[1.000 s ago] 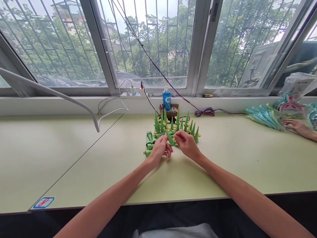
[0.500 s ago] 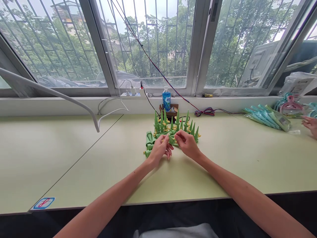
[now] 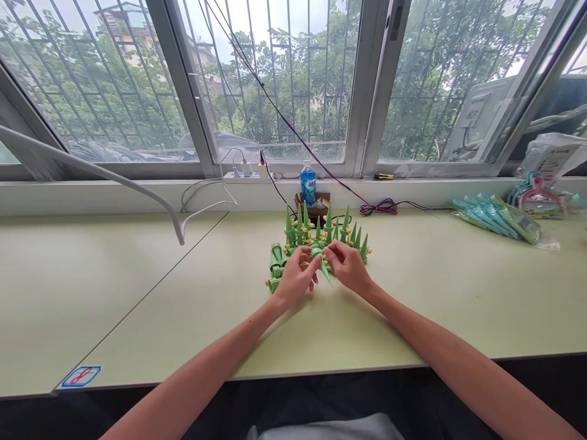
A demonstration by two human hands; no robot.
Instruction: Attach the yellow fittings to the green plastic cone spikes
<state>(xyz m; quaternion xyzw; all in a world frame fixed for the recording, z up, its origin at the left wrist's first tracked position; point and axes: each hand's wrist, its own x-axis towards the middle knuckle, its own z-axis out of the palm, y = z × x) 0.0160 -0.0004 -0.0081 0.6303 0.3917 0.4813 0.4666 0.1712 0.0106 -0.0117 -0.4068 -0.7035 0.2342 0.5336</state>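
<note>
My left hand (image 3: 296, 278) and my right hand (image 3: 347, 266) meet over the pale green table (image 3: 413, 293), both pinched on one green plastic spike (image 3: 323, 264) whose tip points down toward me. Just behind them stands a cluster of upright green spikes with small yellow parts (image 3: 328, 232). A few green spikes (image 3: 276, 260) lie flat to the left of my left hand.
A blue-labelled water bottle (image 3: 308, 183) and a small brown box (image 3: 318, 208) stand behind the cluster. Red and black wires (image 3: 380, 208) trail along the sill. Bagged teal and green items (image 3: 498, 217) lie at the far right. A white cable (image 3: 137, 189) crosses the left.
The held spike has turned from pointing up-left to pointing down toward me. Another person's hand at the far right edge has withdrawn out of view.
</note>
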